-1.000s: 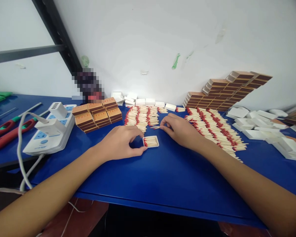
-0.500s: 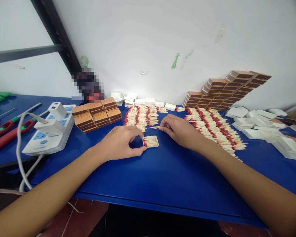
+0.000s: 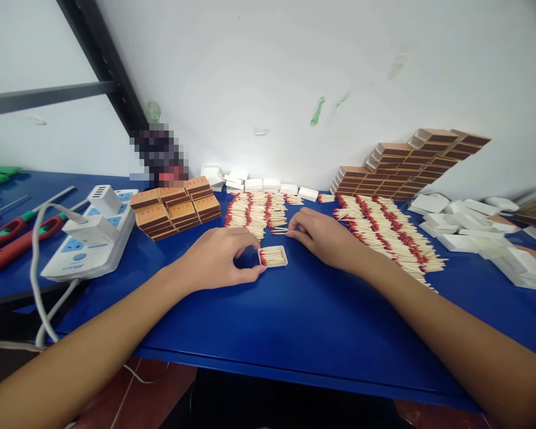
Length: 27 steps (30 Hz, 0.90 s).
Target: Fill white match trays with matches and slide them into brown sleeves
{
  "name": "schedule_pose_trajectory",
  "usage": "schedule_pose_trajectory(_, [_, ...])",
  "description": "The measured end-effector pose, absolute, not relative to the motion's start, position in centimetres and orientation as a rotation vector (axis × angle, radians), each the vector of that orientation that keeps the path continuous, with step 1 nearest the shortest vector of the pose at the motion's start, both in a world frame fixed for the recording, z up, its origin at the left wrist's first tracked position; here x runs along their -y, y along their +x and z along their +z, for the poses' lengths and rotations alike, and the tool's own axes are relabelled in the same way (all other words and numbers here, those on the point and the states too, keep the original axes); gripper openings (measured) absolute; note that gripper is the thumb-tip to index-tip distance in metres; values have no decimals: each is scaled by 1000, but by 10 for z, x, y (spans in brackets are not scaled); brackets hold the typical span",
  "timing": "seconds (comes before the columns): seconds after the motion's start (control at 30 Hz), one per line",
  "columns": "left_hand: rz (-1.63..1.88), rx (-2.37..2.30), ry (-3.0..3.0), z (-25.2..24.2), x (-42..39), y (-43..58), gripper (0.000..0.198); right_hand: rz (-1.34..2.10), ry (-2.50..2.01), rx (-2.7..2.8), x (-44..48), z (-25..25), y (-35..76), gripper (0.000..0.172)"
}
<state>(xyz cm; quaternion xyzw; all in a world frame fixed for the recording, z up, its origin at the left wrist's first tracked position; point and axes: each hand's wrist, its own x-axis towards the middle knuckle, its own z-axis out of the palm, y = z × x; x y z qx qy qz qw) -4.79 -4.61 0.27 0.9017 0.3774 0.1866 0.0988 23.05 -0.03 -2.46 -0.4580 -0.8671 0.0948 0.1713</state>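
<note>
A small white matchbox tray (image 3: 282, 263) lies on the blue table, partly filled with red-headed matches (image 3: 273, 257). My left hand (image 3: 221, 259) holds the tray at its left end, thumb at the near corner and a finger at the far one. Beyond the tray's right side, my right hand (image 3: 310, 231) pinches the plain ends of a few matches (image 3: 280, 231), their red heads facing left. Just behind those heads spreads a pile of loose matches (image 3: 250, 210). A larger pile of matches (image 3: 390, 232) extends under and past my right wrist.
Closed matchboxes (image 3: 178, 208) stand stacked at left, and a taller matchbox stack (image 3: 406, 164) leans by the wall. White trays (image 3: 473, 223) are heaped at right, others (image 3: 263, 183) along the wall. A power strip (image 3: 89, 244) and red-handled tools (image 3: 22, 235) lie at left.
The matches in my right hand have turned slightly and lie more level, with my fingertips shifted a little left. My left hand and the tray have stayed in place.
</note>
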Motion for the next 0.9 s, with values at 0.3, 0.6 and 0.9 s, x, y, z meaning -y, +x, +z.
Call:
schedule_pose_trajectory(0.3, [569, -1103, 2677, 2, 45, -47, 25, 211, -1206, 2459, 1, -25, 229, 9])
schedule_pose_trajectory(0.6, [576, -1108, 2675, 1, 46, -48, 25, 265, -1256, 2442, 1, -25, 230, 10])
schedule_pose_trajectory(0.9, [572, -1100, 2684, 2, 46, -49, 25, 283, -1295, 2456, 3, -22, 231, 12])
